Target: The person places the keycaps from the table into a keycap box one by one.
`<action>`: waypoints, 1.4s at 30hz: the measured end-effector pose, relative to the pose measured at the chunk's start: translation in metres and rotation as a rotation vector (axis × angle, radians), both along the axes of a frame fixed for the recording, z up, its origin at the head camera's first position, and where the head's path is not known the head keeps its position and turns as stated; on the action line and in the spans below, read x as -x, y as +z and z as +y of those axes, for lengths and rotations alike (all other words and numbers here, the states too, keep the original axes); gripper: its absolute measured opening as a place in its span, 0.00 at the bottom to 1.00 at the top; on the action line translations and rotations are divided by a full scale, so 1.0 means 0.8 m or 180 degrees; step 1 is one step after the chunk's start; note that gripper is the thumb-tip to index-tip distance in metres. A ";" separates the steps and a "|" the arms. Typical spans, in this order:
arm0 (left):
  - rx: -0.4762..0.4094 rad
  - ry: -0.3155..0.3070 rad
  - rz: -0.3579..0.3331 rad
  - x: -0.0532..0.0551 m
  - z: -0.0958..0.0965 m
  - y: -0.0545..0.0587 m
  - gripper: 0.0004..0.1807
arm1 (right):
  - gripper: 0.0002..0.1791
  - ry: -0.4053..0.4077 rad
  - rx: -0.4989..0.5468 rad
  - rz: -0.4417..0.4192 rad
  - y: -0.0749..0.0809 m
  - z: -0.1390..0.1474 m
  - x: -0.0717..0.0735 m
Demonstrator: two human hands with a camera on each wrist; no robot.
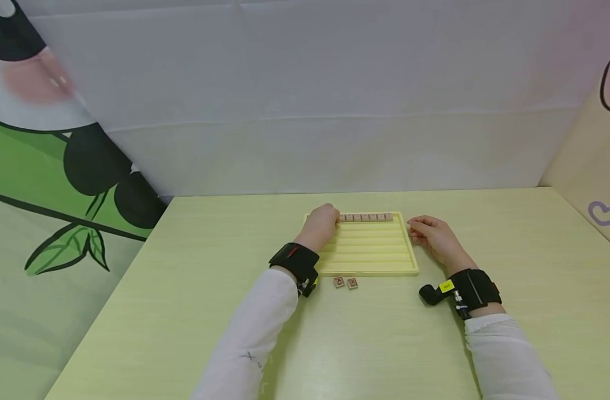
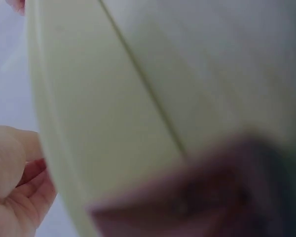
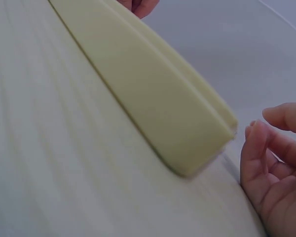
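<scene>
The left hand [image 1: 321, 225] is over the upper left corner of a yellow ridged tray [image 1: 365, 273], at the end of a row of small tiles [image 1: 365, 217] along its top. In the left wrist view the left hand [image 2: 17, 182] has bent fingers behind the tray's wall [image 2: 79, 98]; I cannot tell whether they hold a tile. Just off the tray's right edge, the right hand [image 1: 435, 239] has loosely curled fingers and holds nothing. The right wrist view shows that hand [image 3: 278, 173] beside the tray's corner [image 3: 187, 133], thumb and fingertips apart.
Two loose square tiles [image 1: 346, 282] with reddish markings lie in front of the tray's near edge. A blurred tile [image 2: 187, 202] looms large in the left wrist view. The pale table [image 1: 385, 344] reaches a white backdrop [image 1: 335, 155] behind the tray.
</scene>
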State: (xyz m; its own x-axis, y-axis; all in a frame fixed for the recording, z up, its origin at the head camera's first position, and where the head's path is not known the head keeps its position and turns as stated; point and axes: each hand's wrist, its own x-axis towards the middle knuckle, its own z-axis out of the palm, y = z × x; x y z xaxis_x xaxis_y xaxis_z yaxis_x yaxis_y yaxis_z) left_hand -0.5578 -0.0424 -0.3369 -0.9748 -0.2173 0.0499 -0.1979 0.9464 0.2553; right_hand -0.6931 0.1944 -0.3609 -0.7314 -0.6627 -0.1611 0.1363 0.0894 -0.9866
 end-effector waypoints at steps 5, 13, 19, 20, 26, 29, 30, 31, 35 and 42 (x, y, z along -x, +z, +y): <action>0.0067 -0.0002 0.0012 -0.003 -0.002 0.001 0.10 | 0.08 -0.0018 -0.0030 0.0024 0.000 -0.001 0.000; 0.0075 0.0032 0.0116 -0.006 -0.010 -0.003 0.14 | 0.05 -0.0003 -0.0039 0.0074 -0.001 0.000 0.000; -0.0256 0.0190 0.0256 -0.018 -0.022 0.012 0.10 | 0.06 -0.0026 -0.0046 0.0075 -0.001 -0.001 0.000; -0.0340 0.0220 0.0274 -0.021 -0.024 0.015 0.10 | 0.06 -0.0028 -0.0049 0.0075 -0.001 -0.001 0.000; -0.0651 0.0454 0.0268 -0.034 -0.038 0.024 0.12 | 0.07 -0.0025 -0.0022 0.0058 0.001 -0.001 -0.002; -0.0586 0.0401 0.0180 -0.033 -0.038 0.021 0.12 | 0.07 -0.0042 -0.0015 0.0046 0.001 0.001 -0.003; -0.0532 0.0353 0.0139 -0.032 -0.036 0.020 0.11 | 0.07 -0.0049 -0.0016 0.0040 0.001 0.002 -0.004; -0.0459 0.0299 0.0095 -0.030 -0.035 0.018 0.11 | 0.06 -0.0050 -0.0017 0.0037 0.001 0.003 -0.005; -0.0138 0.0131 -0.0048 -0.023 -0.026 0.012 0.11 | 0.06 -0.0045 -0.0039 0.0029 0.001 0.005 -0.009; 0.0174 0.0052 -0.0140 -0.015 -0.015 0.009 0.09 | 0.08 -0.0083 -0.0014 -0.0008 0.002 0.003 -0.015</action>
